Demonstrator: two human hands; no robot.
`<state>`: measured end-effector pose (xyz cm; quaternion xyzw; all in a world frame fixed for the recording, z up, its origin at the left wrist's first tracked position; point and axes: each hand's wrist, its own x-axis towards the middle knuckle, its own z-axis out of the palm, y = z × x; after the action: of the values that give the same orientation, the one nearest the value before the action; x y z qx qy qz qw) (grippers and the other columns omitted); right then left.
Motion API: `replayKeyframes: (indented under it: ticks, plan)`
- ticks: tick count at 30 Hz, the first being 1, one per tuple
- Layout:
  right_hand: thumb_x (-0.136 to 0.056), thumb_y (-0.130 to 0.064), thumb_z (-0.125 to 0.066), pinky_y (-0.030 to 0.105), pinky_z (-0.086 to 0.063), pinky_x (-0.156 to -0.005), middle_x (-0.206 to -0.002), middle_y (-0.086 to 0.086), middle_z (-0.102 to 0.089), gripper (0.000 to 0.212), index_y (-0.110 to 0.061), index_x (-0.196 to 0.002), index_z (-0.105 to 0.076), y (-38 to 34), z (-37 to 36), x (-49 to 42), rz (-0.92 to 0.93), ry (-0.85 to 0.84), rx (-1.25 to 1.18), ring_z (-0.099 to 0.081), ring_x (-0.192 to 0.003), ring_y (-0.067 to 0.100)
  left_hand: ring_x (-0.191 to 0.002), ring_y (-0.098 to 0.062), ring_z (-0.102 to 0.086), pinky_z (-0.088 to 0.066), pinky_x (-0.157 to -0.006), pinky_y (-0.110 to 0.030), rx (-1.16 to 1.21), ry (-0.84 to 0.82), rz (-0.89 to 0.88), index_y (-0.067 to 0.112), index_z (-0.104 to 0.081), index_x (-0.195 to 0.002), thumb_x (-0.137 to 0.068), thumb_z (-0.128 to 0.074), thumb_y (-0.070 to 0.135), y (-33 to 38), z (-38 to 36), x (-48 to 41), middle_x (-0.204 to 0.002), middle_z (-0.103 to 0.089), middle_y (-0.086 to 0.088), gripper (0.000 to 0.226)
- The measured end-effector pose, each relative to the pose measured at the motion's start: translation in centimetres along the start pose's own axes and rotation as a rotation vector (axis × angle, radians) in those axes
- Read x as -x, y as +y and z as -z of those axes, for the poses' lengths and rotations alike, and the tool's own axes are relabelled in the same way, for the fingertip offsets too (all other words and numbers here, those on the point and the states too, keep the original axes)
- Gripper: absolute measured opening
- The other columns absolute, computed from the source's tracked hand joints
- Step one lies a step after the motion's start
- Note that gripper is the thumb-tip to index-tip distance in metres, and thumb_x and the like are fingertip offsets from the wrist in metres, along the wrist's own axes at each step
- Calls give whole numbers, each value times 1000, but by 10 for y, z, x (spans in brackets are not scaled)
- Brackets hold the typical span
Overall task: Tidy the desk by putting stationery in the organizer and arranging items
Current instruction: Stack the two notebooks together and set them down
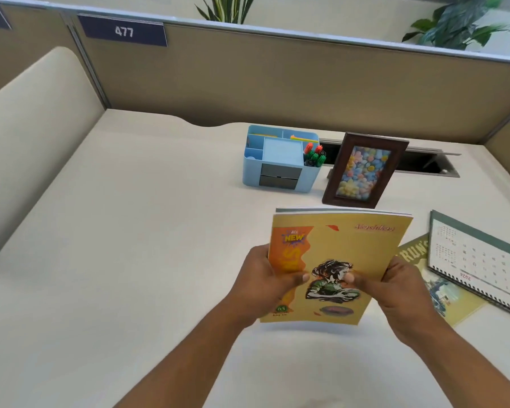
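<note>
Two hands are clamped on one notebook: left hand on its left edge, right hand on its right, thumbs pressed on the cover. It is held above the table, organizer at 12 o'clock, calendar at 3 o'clock. Arranging step judged in hand; squaring it flat is called for next.

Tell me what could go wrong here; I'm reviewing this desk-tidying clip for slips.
The notebooks, held off the desk by the left hand and right hand, are a stack and one could slide out. Moved forward, they might knock the propped photo frame just behind into the organizer.
</note>
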<state>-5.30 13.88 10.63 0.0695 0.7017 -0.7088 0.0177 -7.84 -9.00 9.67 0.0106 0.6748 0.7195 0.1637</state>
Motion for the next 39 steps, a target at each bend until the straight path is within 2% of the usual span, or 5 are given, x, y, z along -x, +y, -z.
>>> replayKeyframes:
  ticks: [9,22,27,31,39]
  plan:
    - [-58,-11,-85,24,-58,-71,-98,3,-78,42,-26,-97,-79,-11,-7,3,154,10,49,-75,-90,20,-76,-13,-72,-56,-63,-29,71,2,-231,26,-78,-85,-69,-83,11,-9,-4,2,-83,-78,2,22]
    - [-64,-26,-85,22,-56,-84,-105,-7,-76,52,-26,-113,-67,24,20,9,-55,-147,380,-71,-99,9,-66,-8,-61,-50,-61,-21,-92,12,-22,38,-65,-86,-83,-71,44,-73,9,23,-73,-65,14,9]
    - [-79,-22,-81,28,-49,-91,-122,-6,-66,47,-23,-122,-62,34,54,-6,-141,67,689,-63,-109,11,-79,-22,-74,-61,-62,-45,81,145,164,26,-65,-106,-86,-75,25,-75,17,18,-89,-76,1,22]
    - [-82,-39,-76,34,-46,-92,-131,5,-63,59,-19,-134,-56,40,86,-13,-209,185,1065,-61,-114,24,-80,-24,-75,-60,-59,-39,122,225,288,21,-63,-109,-84,-76,19,-81,34,13,-91,-77,-1,28]
    - [-93,-62,-45,34,-15,-120,-166,0,5,91,-12,-157,-4,79,87,11,-369,-163,1424,-1,-152,18,-84,-27,-75,-61,-76,-50,69,233,320,19,-65,-109,-83,-77,21,-88,36,6,-98,-77,-6,30]
